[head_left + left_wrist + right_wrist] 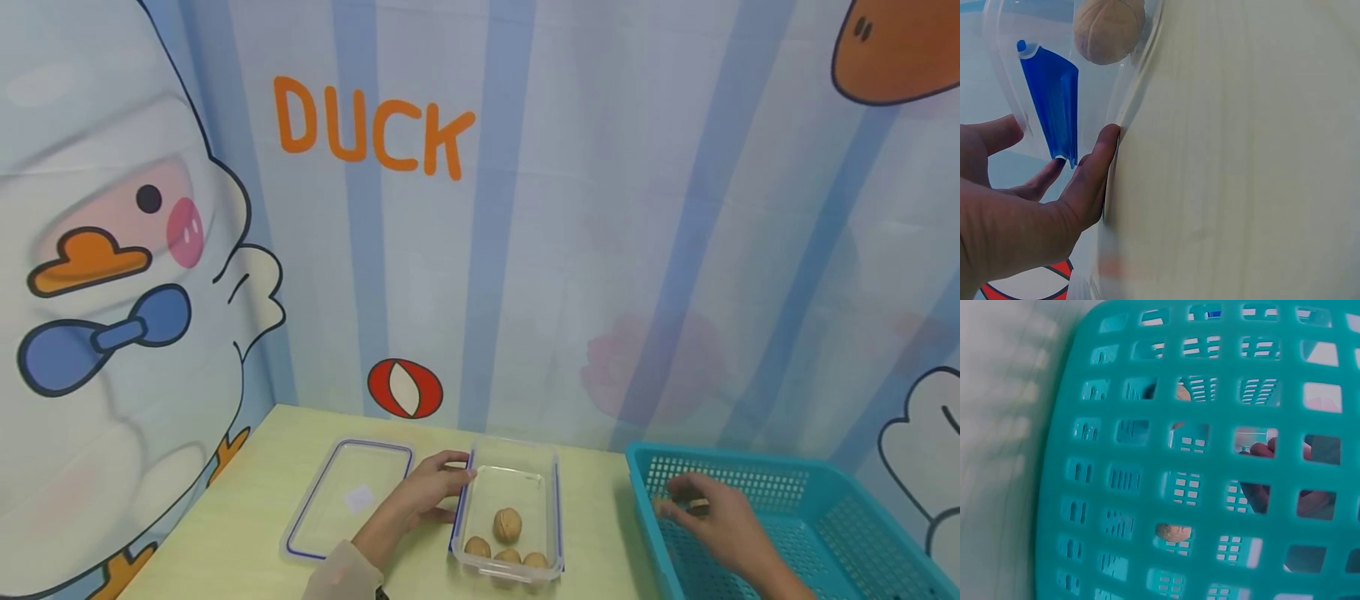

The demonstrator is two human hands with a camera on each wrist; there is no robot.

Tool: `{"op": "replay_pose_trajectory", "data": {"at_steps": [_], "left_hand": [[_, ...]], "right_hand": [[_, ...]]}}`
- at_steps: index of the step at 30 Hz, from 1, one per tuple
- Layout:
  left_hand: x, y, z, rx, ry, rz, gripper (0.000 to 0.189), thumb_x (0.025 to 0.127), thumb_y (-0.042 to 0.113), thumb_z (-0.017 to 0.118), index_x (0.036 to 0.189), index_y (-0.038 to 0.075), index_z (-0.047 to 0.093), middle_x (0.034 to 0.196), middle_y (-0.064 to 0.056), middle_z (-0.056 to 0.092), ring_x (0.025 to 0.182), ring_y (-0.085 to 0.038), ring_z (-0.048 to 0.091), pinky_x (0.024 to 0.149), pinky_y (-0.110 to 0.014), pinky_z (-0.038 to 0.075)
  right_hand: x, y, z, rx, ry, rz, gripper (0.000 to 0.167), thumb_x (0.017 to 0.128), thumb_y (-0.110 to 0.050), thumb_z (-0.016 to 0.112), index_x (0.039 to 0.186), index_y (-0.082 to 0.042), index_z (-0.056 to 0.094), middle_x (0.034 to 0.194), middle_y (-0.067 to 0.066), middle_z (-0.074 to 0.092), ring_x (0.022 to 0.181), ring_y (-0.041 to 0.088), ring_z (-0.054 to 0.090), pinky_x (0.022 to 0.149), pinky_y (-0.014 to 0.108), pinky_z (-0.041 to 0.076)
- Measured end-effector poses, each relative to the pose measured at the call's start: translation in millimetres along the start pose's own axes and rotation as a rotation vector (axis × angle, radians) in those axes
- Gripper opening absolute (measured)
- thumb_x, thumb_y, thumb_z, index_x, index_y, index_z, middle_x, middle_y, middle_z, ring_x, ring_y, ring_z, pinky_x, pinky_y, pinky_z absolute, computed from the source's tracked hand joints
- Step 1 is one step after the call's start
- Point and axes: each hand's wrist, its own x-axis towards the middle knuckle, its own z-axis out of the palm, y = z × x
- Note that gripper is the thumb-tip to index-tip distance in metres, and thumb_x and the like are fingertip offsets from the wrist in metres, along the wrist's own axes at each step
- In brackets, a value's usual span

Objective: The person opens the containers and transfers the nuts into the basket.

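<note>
A clear lidless box [517, 483] with blue side clasps holds several walnuts, one larger walnut [507, 526] lying behind a row at the near end. My left hand [429, 493] rests against the box's left side, fingers extended around a blue clasp [1054, 103]. Inside the turquoise basket [757, 461], my right hand [716, 521] reaches down with bent, parted fingers. A walnut [661, 507] shows beside its fingertips. Through the basket's holes in the right wrist view, another walnut [1174, 532] appears apart from the fingers [1262, 450].
A clear lid with a blue seal [341, 500] lies on the pale wooden table [247, 492], left of the box. Behind the table hangs a striped curtain [570, 250] printed with cartoon ducks. The basket's raised wall surrounds the right hand.
</note>
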Motion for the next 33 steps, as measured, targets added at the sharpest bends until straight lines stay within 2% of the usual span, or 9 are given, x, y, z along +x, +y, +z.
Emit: {"op": "replay_pose_trajectory", "data": {"at_steps": [4, 8, 10, 15, 20, 24, 30, 33], "left_hand": [[-0.5, 0.7, -0.4, 0.000, 0.001, -0.003, 0.060, 0.103, 0.028, 0.070, 0.153, 0.001, 0.048, 0.141, -0.020, 0.060, 0.130, -0.043, 0.060, 0.077, -0.045, 0.061], [-0.1, 3.4, -0.2, -0.005, -0.001, -0.009, 0.062, 0.103, 0.029, 0.071, 0.153, 0.001, 0.048, 0.140, -0.018, 0.062, 0.131, -0.042, 0.060, 0.078, -0.045, 0.061], [0.3, 4.2, -0.3, -0.007, -0.002, -0.011, 0.062, 0.103, 0.029, 0.071, 0.153, 0.001, 0.047, 0.140, -0.017, 0.062, 0.132, -0.042, 0.060, 0.079, -0.046, 0.061], [0.8, 1.7, -1.6, -0.010, -0.004, -0.008, 0.062, 0.103, 0.028, 0.071, 0.153, 0.000, 0.047, 0.140, -0.019, 0.063, 0.132, -0.042, 0.060, 0.081, -0.048, 0.061], [1.2, -0.2, -2.1, -0.015, -0.004, -0.002, 0.061, 0.104, 0.027, 0.069, 0.154, -0.001, 0.046, 0.142, -0.021, 0.060, 0.131, -0.042, 0.059, 0.083, -0.048, 0.062], [0.7, 0.7, -2.4, -0.013, -0.008, -0.002, 0.061, 0.105, 0.026, 0.068, 0.154, -0.001, 0.046, 0.143, -0.022, 0.058, 0.131, -0.042, 0.059, 0.084, -0.049, 0.061], [0.1, 0.5, -2.0, -0.011, -0.005, 0.012, 0.061, 0.104, 0.026, 0.069, 0.152, -0.002, 0.047, 0.141, -0.022, 0.059, 0.130, -0.044, 0.060, 0.085, -0.053, 0.061], [0.2, -0.2, -1.0, -0.008, -0.001, 0.013, 0.059, 0.104, 0.025, 0.069, 0.152, -0.002, 0.047, 0.141, -0.022, 0.060, 0.131, -0.045, 0.059, 0.086, -0.055, 0.061]], "right_hand": [[0.3, -1.3, -0.6, 0.042, -0.001, 0.038, 0.043, 0.096, -0.026, 0.081, 0.129, 0.000, 0.068, 0.119, 0.015, 0.073, 0.111, 0.036, 0.071, 0.089, 0.044, 0.061], [-2.0, -10.3, -4.1, 0.044, 0.044, 0.035, 0.047, 0.100, -0.033, 0.076, 0.133, -0.001, 0.067, 0.123, 0.018, 0.072, 0.113, 0.037, 0.070, 0.087, 0.045, 0.061], [-5.4, -21.4, -6.3, 0.032, 0.075, 0.009, 0.048, 0.101, -0.036, 0.075, 0.133, -0.002, 0.067, 0.124, 0.017, 0.073, 0.113, 0.036, 0.070, 0.087, 0.047, 0.061], [-13.5, -60.8, -3.7, 0.006, 0.122, -0.136, 0.042, 0.100, -0.036, 0.076, 0.130, -0.006, 0.070, 0.123, 0.010, 0.074, 0.112, 0.033, 0.070, 0.090, 0.051, 0.059], [-13.0, -99.4, 11.1, 0.020, 0.126, -0.275, 0.037, 0.098, -0.029, 0.080, 0.129, -0.011, 0.072, 0.121, -0.001, 0.074, 0.109, 0.025, 0.071, 0.090, 0.045, 0.060], [-9.4, -123.5, 27.6, 0.061, 0.085, -0.352, 0.036, 0.097, -0.029, 0.080, 0.128, -0.013, 0.072, 0.122, -0.002, 0.073, 0.109, 0.023, 0.070, 0.090, 0.041, 0.060], [-2.3, -147.1, 54.9, 0.027, 0.019, -0.350, 0.039, 0.096, -0.034, 0.080, 0.130, -0.018, 0.071, 0.124, -0.006, 0.070, 0.112, 0.021, 0.068, 0.092, 0.042, 0.058], [1.6, -153.9, 66.9, 0.018, 0.005, -0.355, 0.038, 0.096, -0.034, 0.081, 0.129, -0.017, 0.071, 0.121, -0.006, 0.070, 0.110, 0.019, 0.068, 0.089, 0.040, 0.058]]}}
